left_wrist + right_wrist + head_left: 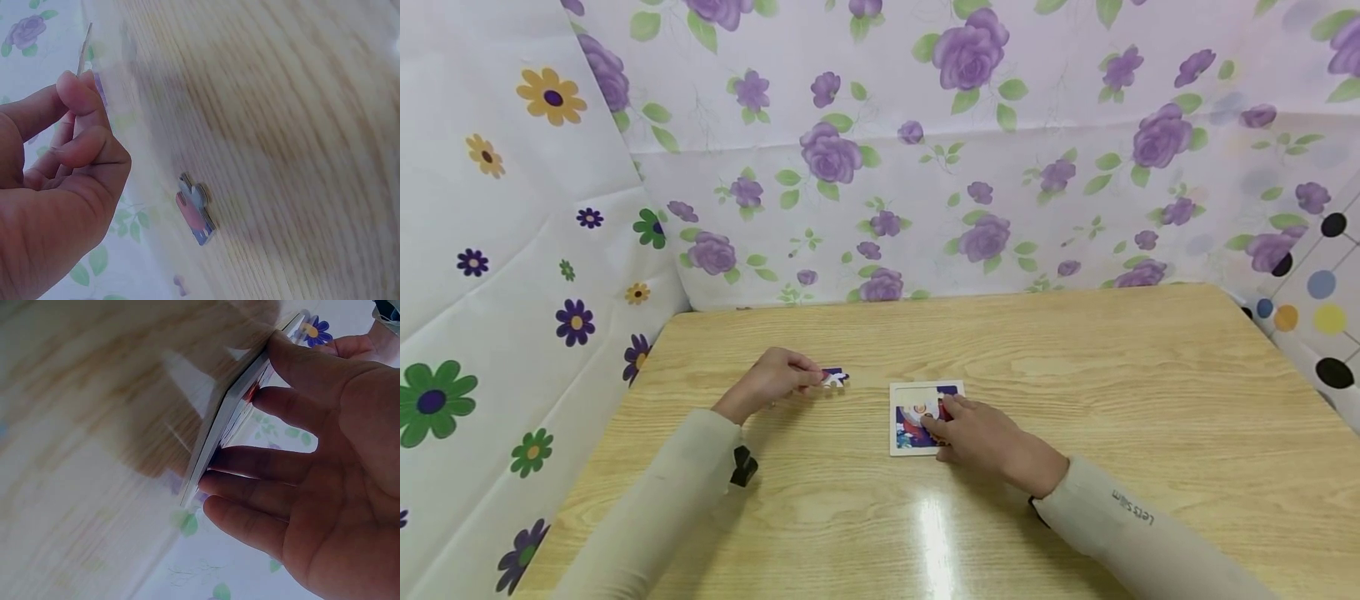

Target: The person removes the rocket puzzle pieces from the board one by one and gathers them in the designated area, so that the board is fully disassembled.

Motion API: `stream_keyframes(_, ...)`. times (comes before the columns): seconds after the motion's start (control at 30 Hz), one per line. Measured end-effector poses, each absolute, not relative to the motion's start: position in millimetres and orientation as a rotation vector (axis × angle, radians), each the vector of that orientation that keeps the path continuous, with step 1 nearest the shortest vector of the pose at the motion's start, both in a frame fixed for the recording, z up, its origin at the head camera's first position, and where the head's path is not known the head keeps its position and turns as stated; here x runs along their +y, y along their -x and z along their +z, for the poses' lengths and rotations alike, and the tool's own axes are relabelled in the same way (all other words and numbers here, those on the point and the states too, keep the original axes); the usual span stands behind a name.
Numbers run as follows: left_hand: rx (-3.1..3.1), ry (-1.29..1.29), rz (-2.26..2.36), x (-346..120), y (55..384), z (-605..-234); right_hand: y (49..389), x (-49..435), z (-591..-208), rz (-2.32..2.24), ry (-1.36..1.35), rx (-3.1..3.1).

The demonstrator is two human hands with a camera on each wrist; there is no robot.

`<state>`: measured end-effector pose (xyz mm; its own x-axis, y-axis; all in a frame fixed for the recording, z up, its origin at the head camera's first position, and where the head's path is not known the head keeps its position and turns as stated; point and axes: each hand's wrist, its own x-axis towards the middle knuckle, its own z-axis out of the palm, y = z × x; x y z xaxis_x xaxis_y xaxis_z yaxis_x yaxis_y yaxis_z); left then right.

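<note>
The puzzle frame (892, 429) lies on the worktop (1120, 375), its upper left apparently unfilled, so we judge we are fitting pieces. At the frame's right side our right hand (988, 435) rests, grip spread, partly covering the picture. Left of the frame, our left hand's (775, 379) grip pinches a piece (836, 377), which likely needs aligning over the gap. Another piece (195, 211) lies near that hand; flowered cloth (1052, 217) hangs beyond the frame.

bright head view, white glare on the table (936, 537); wrist views dimmer, hazy
</note>
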<state>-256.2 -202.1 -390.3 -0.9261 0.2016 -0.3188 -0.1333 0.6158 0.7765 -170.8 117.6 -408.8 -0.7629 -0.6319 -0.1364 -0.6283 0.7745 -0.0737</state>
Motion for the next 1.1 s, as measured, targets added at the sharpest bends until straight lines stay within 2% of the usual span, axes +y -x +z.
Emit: stream_keyframes(1.1, 2.48, 0.051, 1.275, -228, 262, -397, 170, 118, -408, -0.012, 1.054, 2.819)
